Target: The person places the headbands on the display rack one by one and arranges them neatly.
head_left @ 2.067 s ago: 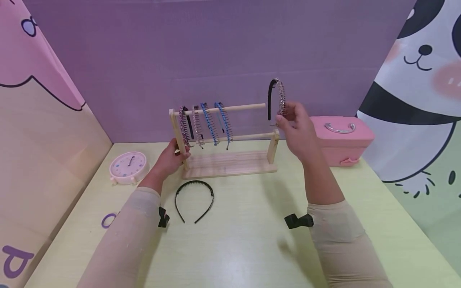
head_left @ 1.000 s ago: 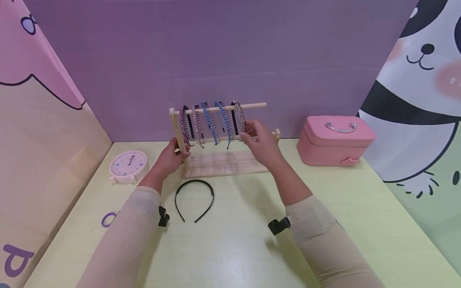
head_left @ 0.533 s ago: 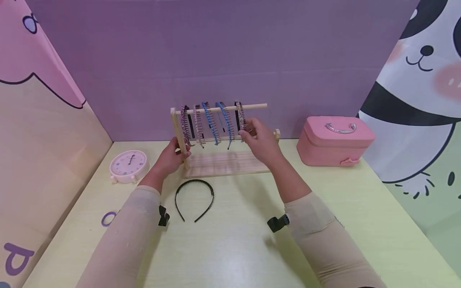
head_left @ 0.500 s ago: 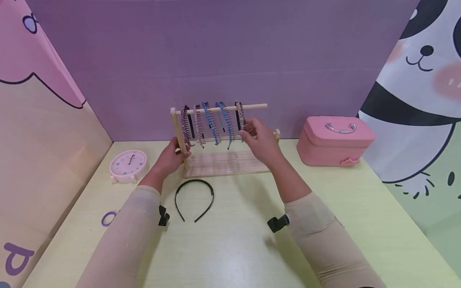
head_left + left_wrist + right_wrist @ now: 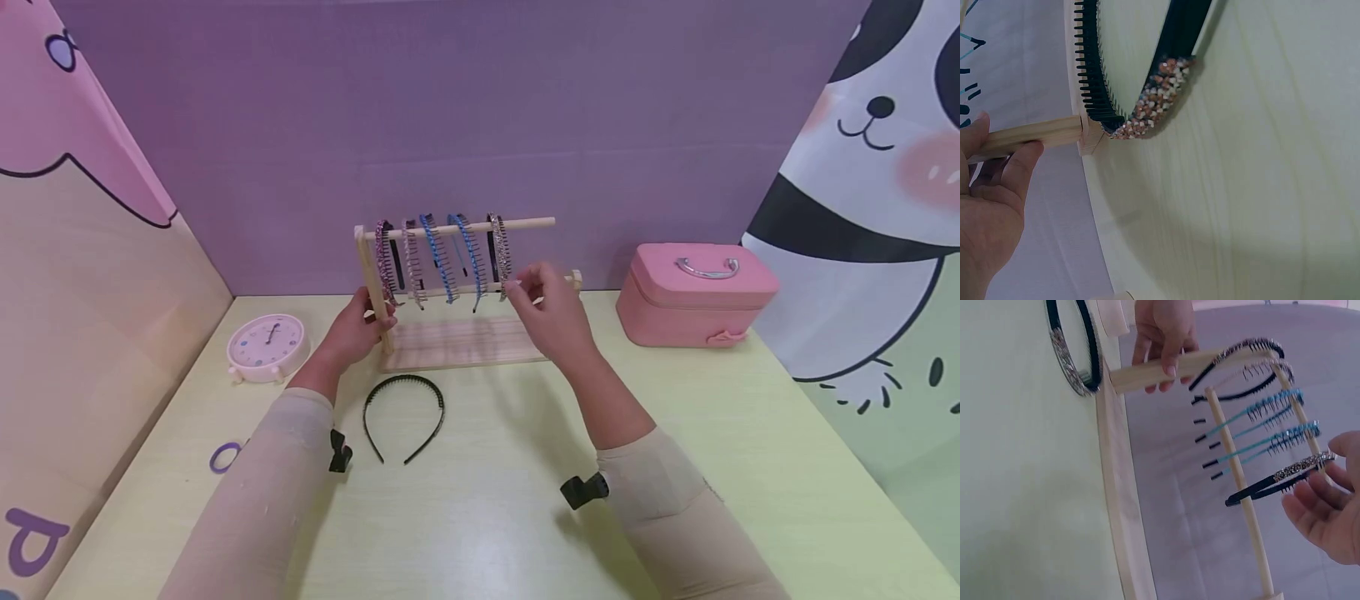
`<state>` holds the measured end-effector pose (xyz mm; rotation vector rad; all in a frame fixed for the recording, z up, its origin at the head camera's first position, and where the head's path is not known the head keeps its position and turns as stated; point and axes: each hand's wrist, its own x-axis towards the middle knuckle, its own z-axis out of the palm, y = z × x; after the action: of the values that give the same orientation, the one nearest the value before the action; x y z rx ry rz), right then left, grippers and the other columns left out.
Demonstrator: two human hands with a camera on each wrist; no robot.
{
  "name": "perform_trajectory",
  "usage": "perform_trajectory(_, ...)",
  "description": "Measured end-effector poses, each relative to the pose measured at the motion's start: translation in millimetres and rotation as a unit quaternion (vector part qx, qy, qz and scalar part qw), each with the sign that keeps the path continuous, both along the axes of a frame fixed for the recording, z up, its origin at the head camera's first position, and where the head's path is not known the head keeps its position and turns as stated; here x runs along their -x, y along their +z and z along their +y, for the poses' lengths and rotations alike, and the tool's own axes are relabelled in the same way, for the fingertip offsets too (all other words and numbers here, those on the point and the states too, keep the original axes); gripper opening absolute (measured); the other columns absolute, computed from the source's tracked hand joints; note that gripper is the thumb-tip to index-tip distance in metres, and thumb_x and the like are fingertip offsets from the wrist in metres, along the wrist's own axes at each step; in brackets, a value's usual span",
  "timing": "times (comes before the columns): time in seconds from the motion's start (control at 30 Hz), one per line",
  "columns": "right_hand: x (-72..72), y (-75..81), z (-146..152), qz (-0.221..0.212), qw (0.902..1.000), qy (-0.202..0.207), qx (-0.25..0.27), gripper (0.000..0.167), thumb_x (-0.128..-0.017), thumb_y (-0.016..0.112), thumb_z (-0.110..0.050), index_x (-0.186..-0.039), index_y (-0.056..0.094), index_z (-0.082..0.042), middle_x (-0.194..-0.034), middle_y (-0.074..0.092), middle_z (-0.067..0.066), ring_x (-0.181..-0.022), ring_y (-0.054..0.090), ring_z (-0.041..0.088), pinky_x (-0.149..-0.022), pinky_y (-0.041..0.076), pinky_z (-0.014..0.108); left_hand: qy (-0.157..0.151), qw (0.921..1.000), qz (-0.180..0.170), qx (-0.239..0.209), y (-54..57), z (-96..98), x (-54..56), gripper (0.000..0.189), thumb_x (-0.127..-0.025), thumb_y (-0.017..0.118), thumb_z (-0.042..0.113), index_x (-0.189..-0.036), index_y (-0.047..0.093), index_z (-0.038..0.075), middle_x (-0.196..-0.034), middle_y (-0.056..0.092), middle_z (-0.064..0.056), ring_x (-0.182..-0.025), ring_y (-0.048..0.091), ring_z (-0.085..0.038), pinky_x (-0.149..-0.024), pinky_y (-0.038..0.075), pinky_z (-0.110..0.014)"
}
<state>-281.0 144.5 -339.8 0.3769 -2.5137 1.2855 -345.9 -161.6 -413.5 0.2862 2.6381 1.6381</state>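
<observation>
My left hand (image 5: 362, 327) grips the left upright of a wooden headband stand (image 5: 480, 342); the left wrist view shows the thumb and fingers on either side of the post. Several toothed headbands hang over its top rail: a pink glittery one (image 5: 383, 262), a paler pink one, two blue ones (image 5: 437, 254), and a silvery glittery black headband (image 5: 503, 250) furthest right. Beside that last one is my right hand (image 5: 557, 321), its fingers loosely bent with the tips close to the band. Another black headband (image 5: 1159, 90), with a glittery section, lies on the table before the stand.
A pink alarm clock (image 5: 268, 346) lies to the left, and a purple ring (image 5: 224, 457) sits partly behind the left sleeve. At the right back stands a pink case (image 5: 697, 296) with a metal handle. A purple backdrop (image 5: 465, 108) rises behind the stand.
My right hand brought the silvery headband leftward onto the top rail, then let go and dropped slightly lower beside it. The left hand keeps its grip on the upright.
</observation>
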Motion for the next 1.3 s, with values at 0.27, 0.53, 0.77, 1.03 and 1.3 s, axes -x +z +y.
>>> perform_trajectory(0.27,-15.3,-22.8,-26.0,-0.114,0.9790,0.163,-0.044,0.025,-0.101,0.054,-0.038,-0.109,0.062,-0.015,-0.099,0.065,0.004,-0.092,0.062,0.021,-0.075,0.055,0.036,0.001,1.0000,-0.005,0.000,2.6,0.6,-2.2,0.039,-0.101,0.055,0.014,-0.134,0.035,0.014,-0.131,0.047,-0.013,-0.135,0.047,-0.031,-0.104,0.048,-0.050)
perform_trajectory(0.53,-11.5,-66.9,-59.8,-0.193,0.9339,0.295,-0.059,0.030,-0.099,0.058,-0.035,-0.120,0.062,-0.014,-0.114,0.065,-0.003,-0.109,0.059,0.014,-0.095,0.051,0.033,0.006,0.9999,-0.004,0.010,1.0,-1.5,-1.5,0.041,-0.101,0.055,0.016,-0.136,0.033,0.014,-0.131,0.047,-0.012,-0.136,0.046,-0.032,-0.105,0.047,-0.051)
perform_trajectory(0.77,-6.7,-74.4,-62.8,-0.162,0.9143,0.227,-0.294,0.039,-0.100,0.053,-0.044,-0.120,0.062,-0.012,-0.114,0.068,0.000,-0.104,0.063,0.015,-0.089,0.053,0.033,0.002,0.9999,-0.010,0.011,-0.5,-2.0,1.8,0.043,-0.101,0.056,0.018,-0.137,0.033,0.015,-0.132,0.048,-0.011,-0.135,0.048,-0.030,-0.104,0.048,-0.049)
perform_trajectory(1.03,-8.2,-72.8,-58.6,-0.191,0.8646,0.130,-0.446,0.056,-0.089,0.055,-0.066,-0.074,0.062,-0.012,-0.070,0.054,0.001,-0.061,0.049,0.016,-0.057,0.043,0.031,0.007,0.9994,-0.028,0.020,3.5,-1.3,2.0,0.049,-0.100,0.058,0.024,-0.140,0.031,0.018,-0.135,0.046,-0.008,-0.137,0.045,-0.030,-0.107,0.044,-0.051)
perform_trajectory(1.3,0.0,-89.1,-65.6,-0.205,0.8522,0.067,-0.477,0.078,-0.087,0.054,-0.071,-0.134,0.055,-0.008,-0.127,0.063,0.007,-0.103,0.064,0.024,-0.077,0.055,0.040,0.007,0.9994,-0.028,0.021,3.2,0.3,1.7,0.047,-0.100,0.057,0.024,-0.140,0.031,0.018,-0.136,0.046,-0.009,-0.137,0.045,-0.030,-0.107,0.045,-0.050)
